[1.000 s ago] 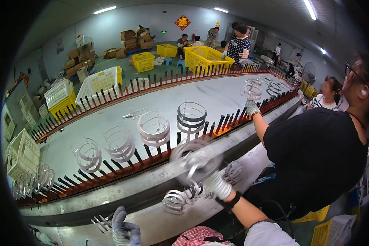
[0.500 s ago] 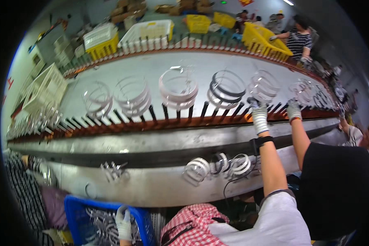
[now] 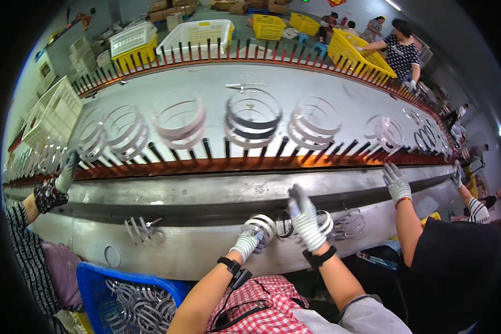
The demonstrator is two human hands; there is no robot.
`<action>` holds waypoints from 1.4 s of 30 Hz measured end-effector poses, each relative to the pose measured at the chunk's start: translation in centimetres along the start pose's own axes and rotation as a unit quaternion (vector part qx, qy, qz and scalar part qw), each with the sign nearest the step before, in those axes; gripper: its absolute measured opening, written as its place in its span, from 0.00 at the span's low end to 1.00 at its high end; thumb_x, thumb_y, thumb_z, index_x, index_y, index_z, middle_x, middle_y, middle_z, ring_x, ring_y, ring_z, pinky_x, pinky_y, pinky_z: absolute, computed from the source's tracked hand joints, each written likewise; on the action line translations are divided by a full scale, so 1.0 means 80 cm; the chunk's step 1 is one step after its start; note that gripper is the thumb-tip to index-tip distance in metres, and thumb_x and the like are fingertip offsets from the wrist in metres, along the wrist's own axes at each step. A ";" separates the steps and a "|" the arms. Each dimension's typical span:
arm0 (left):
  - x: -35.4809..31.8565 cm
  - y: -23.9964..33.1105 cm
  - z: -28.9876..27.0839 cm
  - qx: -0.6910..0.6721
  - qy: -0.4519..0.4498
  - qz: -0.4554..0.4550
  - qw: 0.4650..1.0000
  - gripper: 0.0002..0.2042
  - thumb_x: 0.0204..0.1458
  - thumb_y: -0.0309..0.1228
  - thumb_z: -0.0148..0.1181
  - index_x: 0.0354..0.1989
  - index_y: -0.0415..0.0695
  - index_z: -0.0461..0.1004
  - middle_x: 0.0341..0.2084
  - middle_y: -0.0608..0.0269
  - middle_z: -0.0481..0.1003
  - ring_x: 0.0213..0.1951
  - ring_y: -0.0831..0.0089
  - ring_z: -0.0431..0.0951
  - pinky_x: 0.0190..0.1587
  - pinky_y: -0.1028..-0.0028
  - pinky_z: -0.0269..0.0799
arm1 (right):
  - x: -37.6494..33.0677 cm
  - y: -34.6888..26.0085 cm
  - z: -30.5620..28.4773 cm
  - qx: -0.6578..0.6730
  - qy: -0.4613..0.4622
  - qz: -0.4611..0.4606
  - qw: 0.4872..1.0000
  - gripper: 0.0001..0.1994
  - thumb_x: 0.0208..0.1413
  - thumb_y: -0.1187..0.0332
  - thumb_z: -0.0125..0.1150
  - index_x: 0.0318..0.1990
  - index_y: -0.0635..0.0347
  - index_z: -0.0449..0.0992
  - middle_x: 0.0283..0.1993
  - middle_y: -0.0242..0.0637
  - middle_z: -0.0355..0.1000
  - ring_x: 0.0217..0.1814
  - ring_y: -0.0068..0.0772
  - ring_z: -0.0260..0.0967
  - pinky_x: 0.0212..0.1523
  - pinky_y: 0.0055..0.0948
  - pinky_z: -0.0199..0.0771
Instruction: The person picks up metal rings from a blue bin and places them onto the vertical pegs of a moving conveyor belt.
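Note:
My left hand (image 3: pixel 247 244), in a striped white glove, closes on a stack of white hoop-shaped bands (image 3: pixel 261 222) at the metal ledge. Just right of it, my right hand (image 3: pixel 307 220) is above the ledge with fingers stretched out and nothing in them. Partly behind that hand, a dark band (image 3: pixel 284 224) and more white bands (image 3: pixel 325 222) rest on the ledge. Thin, pale hoops (image 3: pixel 350 221) lie farther right. Beyond the ledge, more hoops stand along the row of dark posts, including a black set (image 3: pixel 253 119) and a pale set (image 3: pixel 315 123).
A blue basket (image 3: pixel 86 278) of grey hoops stands at lower left. Tangled hoops (image 3: pixel 143 230) lie on the ledge (image 3: pixel 195 256). Co-workers' gloved hands reach in at left (image 3: pixel 68 171) and right (image 3: pixel 396 182). Crates, including a yellow one (image 3: pixel 339 53), stand across the table.
My right hand has come back from the posts to above the ledge. My left hand has moved from the blue basket to the white bands. The hoops along the posts have shifted left.

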State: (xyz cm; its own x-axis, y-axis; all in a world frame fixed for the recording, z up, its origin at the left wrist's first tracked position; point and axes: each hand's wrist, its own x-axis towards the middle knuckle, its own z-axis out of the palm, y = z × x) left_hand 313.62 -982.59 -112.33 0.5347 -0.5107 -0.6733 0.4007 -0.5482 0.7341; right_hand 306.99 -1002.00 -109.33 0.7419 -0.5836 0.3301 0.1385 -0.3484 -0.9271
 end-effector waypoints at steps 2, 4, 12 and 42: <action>0.024 0.006 0.027 0.036 0.040 -0.009 0.999 0.12 0.54 0.35 0.52 0.39 0.38 0.70 0.24 0.59 0.74 0.22 0.73 0.73 0.22 0.74 0.71 | -0.029 0.012 -0.021 0.017 -0.026 0.018 0.999 0.19 0.53 0.74 0.47 0.53 0.64 0.63 0.47 0.50 0.68 0.49 0.45 0.67 0.50 0.33 0.66; 0.020 0.010 0.038 0.032 0.047 0.007 0.998 0.12 0.54 0.35 0.53 0.38 0.38 0.70 0.22 0.60 0.73 0.21 0.73 0.72 0.22 0.74 0.70 | -0.041 0.032 -0.050 -0.090 -0.058 -0.049 0.993 0.18 0.50 0.74 0.49 0.51 0.62 0.66 0.44 0.49 0.69 0.45 0.46 0.67 0.48 0.36 0.67; -0.085 0.081 0.071 0.060 -0.006 0.019 0.998 0.10 0.53 0.34 0.54 0.30 0.39 0.74 0.18 0.67 0.71 0.17 0.81 0.66 0.18 0.80 0.63 | -0.045 0.040 -0.083 -0.339 -0.273 -0.185 0.881 0.22 0.47 0.73 0.47 0.54 0.59 0.63 0.49 0.41 0.67 0.38 0.41 0.69 0.41 0.38 0.69; -0.093 -0.087 0.262 -0.113 0.362 0.132 0.916 0.16 0.56 0.32 0.49 0.50 0.38 0.64 0.36 0.61 0.70 0.30 0.77 0.70 0.32 0.78 0.71 | -0.099 0.215 -0.193 -0.291 -0.528 -0.127 0.788 0.09 0.52 0.68 0.47 0.37 0.54 0.74 0.44 0.45 0.70 0.41 0.45 0.72 0.40 0.37 0.72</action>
State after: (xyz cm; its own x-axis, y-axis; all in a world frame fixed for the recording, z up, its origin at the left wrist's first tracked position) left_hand 291.23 -988.87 -114.32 0.9558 0.0113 -0.2939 0.2854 -0.2765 0.9177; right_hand 293.36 -1014.70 -125.13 0.9137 0.3870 -0.1243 0.2741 -0.8124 -0.5147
